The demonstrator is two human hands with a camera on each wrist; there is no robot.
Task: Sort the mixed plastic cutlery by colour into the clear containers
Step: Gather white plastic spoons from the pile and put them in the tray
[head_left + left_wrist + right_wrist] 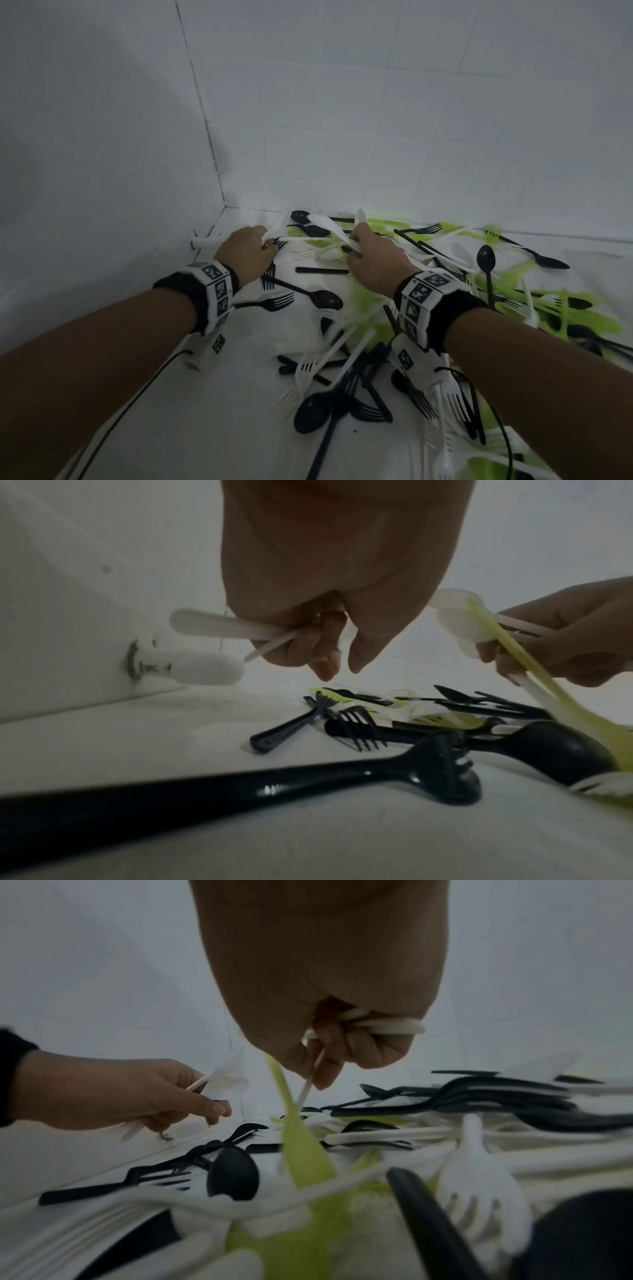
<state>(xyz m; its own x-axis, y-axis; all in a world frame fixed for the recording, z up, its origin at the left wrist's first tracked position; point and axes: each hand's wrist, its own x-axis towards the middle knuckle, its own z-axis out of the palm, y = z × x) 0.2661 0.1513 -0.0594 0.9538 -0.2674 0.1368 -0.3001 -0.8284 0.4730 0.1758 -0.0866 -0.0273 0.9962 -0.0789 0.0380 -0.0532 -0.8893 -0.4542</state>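
Note:
Mixed black, white and green plastic cutlery lies heaped on a white surface in a tiled corner. My left hand hovers at the pile's far left and grips a few white pieces in curled fingers. My right hand is just to its right and clutches a bundle of white cutlery; a green piece hangs from or leans against that hand. No clear container shows in any view.
White tiled walls meet in a corner behind the hands. A white peg sticks out of the left wall low down. Black forks and spoons lie under the left hand. Cables trail from both wristbands.

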